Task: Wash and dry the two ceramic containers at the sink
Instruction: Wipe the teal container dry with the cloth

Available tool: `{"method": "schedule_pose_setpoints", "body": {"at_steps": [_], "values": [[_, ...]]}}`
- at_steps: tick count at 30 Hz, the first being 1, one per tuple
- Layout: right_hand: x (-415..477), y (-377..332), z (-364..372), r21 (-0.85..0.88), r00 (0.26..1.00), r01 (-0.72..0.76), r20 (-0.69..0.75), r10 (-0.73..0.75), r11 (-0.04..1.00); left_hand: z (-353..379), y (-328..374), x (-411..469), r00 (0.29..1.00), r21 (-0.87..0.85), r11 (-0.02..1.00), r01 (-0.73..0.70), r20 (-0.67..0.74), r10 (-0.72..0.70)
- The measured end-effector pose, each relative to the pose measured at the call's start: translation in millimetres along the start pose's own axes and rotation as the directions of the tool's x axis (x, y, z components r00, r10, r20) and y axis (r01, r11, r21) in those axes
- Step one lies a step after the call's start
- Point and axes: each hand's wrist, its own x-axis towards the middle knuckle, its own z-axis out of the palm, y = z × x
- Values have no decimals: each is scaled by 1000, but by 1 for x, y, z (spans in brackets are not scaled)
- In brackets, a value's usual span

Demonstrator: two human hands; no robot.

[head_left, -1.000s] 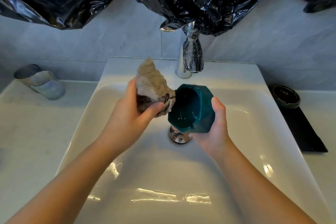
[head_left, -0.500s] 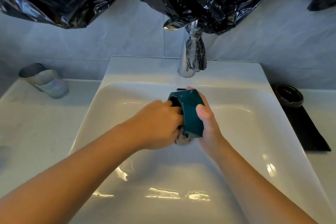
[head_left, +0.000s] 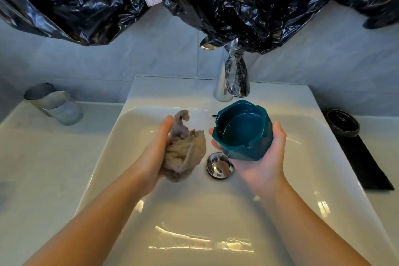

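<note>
A teal ceramic container (head_left: 243, 130) with notches in its rim sits mouth up in my right hand (head_left: 264, 163), whose thumb and fingers curl round its sides above the white sink (head_left: 194, 211). My left hand (head_left: 154, 153) holds a crumpled grey-beige cloth (head_left: 184, 150) to the left of it, a short gap away from the container. A second, dark ceramic container (head_left: 342, 122) stands on a black mat (head_left: 364, 162) on the counter at the right.
A chrome tap (head_left: 232, 77) rises behind the basin, and a chrome drain plug (head_left: 219, 168) lies below the hands. Two glass tumblers (head_left: 55, 103) stand on the left counter. Black plastic sheeting (head_left: 194, 0) hangs over the wall above.
My left hand has pulled the cloth out of the teal container and moved left. My right hand has turned the container mouth up.
</note>
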Motion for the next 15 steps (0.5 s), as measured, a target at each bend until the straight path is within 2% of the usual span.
{"method": "schedule_pose_setpoints", "body": {"at_steps": [4,8,10,12,15], "values": [[-1,3,2,-25,1000,10,1,-10,1000,20,1,4,985,-76,993,88,154,-76],[-1,4,2,-138,999,-17,42,23,990,32,1,10,983,-37,999,16,182,-9],[-1,6,0,-198,997,-54,49,65,979,35,-1,14,994,11,1000,3,109,-4],[0,8,0,-284,996,-54,53,72,957,37,-8,17,1000,-36,999,14,2,-14],[-1,8,3,-498,996,92,30,-89,862,37,-15,23,986,-185,980,-71,-164,40]]}}
